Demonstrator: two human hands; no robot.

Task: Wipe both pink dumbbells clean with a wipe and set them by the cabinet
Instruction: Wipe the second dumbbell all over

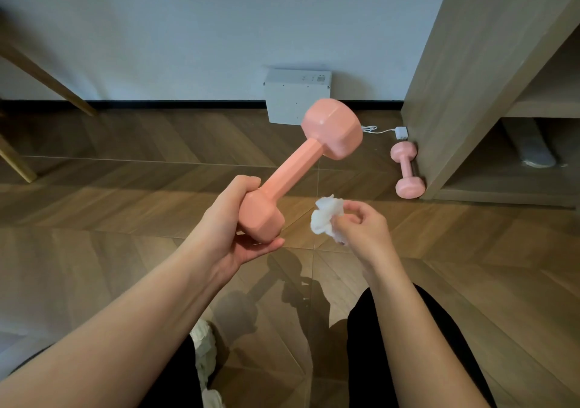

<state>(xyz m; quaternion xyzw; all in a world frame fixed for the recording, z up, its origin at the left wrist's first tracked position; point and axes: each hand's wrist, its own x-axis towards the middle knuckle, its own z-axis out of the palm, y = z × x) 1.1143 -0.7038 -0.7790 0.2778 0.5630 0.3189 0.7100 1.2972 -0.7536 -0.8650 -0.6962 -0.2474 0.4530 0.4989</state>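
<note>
Wooden floor [125,219]: one dumbbell [407,170] lies against the cabinet [455,93]; left hand [226,228] grips another dumbbell [298,169], right hand [361,222] pinches a wipe [324,216].

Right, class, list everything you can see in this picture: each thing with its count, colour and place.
held dumbbell: one, pink, raised over the floor
floor dumbbell: one, pink, lying beside the cabinet
wipe: one, white, crumpled, right of the held dumbbell
cabinet: one, light wood, right side
grey object: one, grey, lowest cabinet shelf
box: one, white, against the wall
plug: one, white, cabled, between box and cabinet
furniture legs: two, light wood, far left
left hand: one, grips the held dumbbell's near end
right hand: one, pinches the wipe
trouser legs: two, black, bottom edge
</note>
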